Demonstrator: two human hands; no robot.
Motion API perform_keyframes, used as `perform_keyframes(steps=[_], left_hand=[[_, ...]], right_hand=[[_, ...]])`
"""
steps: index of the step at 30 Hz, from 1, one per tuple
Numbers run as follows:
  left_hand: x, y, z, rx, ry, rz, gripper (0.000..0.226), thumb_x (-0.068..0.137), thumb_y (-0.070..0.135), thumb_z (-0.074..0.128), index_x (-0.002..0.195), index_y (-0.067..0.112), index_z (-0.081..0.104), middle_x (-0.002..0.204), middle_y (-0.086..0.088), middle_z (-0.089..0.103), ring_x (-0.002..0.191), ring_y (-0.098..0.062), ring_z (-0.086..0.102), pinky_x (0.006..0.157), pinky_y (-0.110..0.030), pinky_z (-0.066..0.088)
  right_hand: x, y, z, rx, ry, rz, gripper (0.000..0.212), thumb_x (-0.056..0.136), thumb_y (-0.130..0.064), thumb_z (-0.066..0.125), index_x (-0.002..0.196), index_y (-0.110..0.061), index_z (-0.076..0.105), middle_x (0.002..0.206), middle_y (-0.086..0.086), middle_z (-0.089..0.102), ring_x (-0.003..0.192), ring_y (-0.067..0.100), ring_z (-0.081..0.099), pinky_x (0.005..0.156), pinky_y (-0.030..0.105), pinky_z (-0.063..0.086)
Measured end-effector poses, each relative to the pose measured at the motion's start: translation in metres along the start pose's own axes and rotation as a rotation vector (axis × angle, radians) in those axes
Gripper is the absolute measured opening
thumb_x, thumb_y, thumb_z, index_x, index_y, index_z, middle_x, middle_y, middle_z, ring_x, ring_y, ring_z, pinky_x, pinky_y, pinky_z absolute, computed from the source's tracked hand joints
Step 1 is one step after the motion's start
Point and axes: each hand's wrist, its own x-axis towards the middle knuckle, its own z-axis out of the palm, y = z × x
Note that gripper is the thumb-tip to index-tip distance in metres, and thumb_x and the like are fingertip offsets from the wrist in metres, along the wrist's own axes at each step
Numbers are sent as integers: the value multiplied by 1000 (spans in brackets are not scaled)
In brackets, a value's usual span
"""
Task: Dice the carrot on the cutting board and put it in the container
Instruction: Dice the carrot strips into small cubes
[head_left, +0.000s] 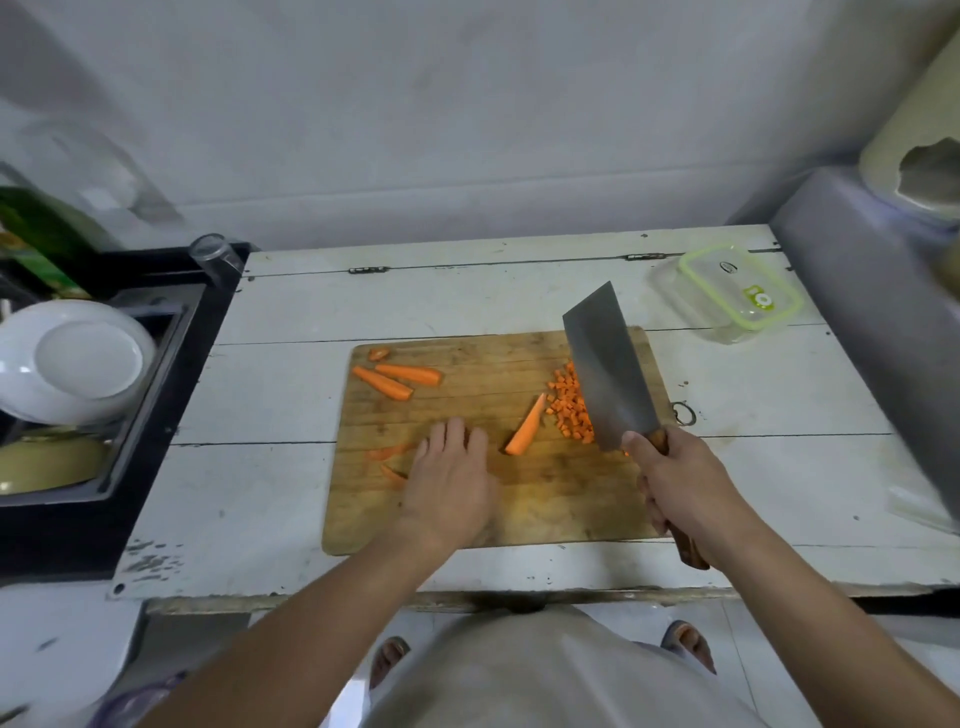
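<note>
A wooden cutting board (545, 499) lies on the white table. My right hand (675, 478) grips the wooden handle of a cleaver (608, 369), whose blade stands over the board's right side next to a pile of diced carrot (569, 402). A carrot wedge (525, 427) lies mid-board, just right of my left hand (449, 478). That hand rests flat on the board over thin carrot strips (389, 451). Two long carrot pieces (397, 378) and a small end piece (378, 354) lie at the board's far left. The clear container (732, 296) with a green rim sits at the table's far right.
A black sink (156, 364) on the left holds a white bowl (72, 364) and other dishes, with a glass (215, 254) at its far corner. A grey metal surface (872, 312) rises along the right. A wall closes the back.
</note>
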Motion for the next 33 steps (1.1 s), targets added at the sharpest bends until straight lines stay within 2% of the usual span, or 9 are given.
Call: perform_keyframes(steps=[5,11,15,18,22,25,27,30,33], left_hand=[[11,-64,-3,232,166,50,25,80,4,68,101,14,58,108,-10,57,102,-31,50,87,-43,43],[44,36,-19,-209,-50,-131,36,101,42,54,123,13,58,122,-8,60,118,-30,53,99,-44,45],[44,55,-12,-224,-28,-200,22,98,5,51,118,10,57,118,-13,57,110,-35,58,90,-43,48],[28,32,-8,-245,66,-38,32,93,-3,56,121,13,60,120,-7,54,114,-27,50,95,-36,44],[-5,-3,-2,-352,-8,217,31,96,17,68,127,22,68,131,4,51,125,-14,39,111,-29,36],[-19,-8,3,-458,161,-49,40,97,18,67,136,22,62,131,5,53,127,-14,43,111,-26,35],[-12,-4,4,-500,114,-118,33,97,14,67,130,20,68,124,3,58,120,-17,52,108,-28,41],[2,3,4,-469,72,99,23,96,-1,62,110,10,77,108,-3,65,100,-21,62,92,-31,51],[11,5,10,-353,80,290,34,90,-9,63,116,10,74,120,-2,63,110,-18,59,96,-20,47]], right_hand=[[-4,-5,4,-48,-16,-39,35,101,-36,55,99,-1,52,63,15,49,44,25,48,45,33,49],[-5,-4,-1,-22,-35,-13,26,101,-38,54,100,-12,55,65,11,53,48,25,49,48,35,50],[-4,-2,-9,-2,-27,-18,27,100,-40,55,101,-14,57,63,9,53,47,26,50,49,36,52],[-6,-1,-10,12,-12,-17,27,101,-40,54,102,-13,57,65,10,54,48,26,51,50,36,52],[-10,1,-5,-67,-15,-20,28,100,-43,53,101,-15,54,66,11,58,43,24,54,51,37,53],[-16,-1,-2,-145,-43,-49,27,102,-40,51,97,-14,54,66,11,57,39,23,54,47,34,50],[-20,-2,0,-205,-67,-79,26,103,-39,50,94,-15,52,66,10,56,38,22,54,47,34,50],[-25,0,-2,-342,-89,-129,30,102,-45,48,97,-16,51,68,14,58,37,16,52,42,31,49],[-31,4,-5,-407,-86,-159,38,101,-50,46,91,-15,54,70,12,60,49,20,56,41,32,47]])
